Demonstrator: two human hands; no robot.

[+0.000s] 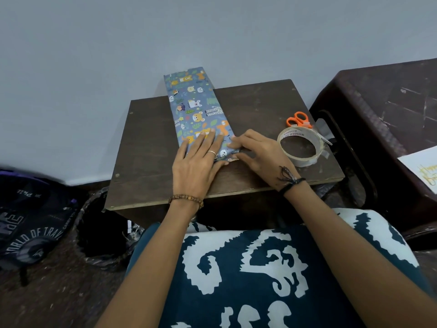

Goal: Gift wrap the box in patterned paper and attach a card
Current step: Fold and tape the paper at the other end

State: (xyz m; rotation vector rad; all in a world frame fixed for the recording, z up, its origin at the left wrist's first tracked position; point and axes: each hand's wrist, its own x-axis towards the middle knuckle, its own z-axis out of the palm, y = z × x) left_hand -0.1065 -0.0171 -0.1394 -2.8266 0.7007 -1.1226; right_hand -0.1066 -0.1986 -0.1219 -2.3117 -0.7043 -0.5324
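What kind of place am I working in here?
Probably a home room, not a workshop: you sit at a small worn wooden table against a plain wall, with a backpack on the floor and a dark plastic chair beside you.

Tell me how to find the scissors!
Look at the small dark wooden table against the wall. Near its right edge sits a clear tape roll, and just behind it lie the scissors. Their bright orange handles are the only orange tool there.

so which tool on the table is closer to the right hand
The roll of clear tape, lying flat just beside the right hand; the orange-handled scissors lie farther back, behind the roll.
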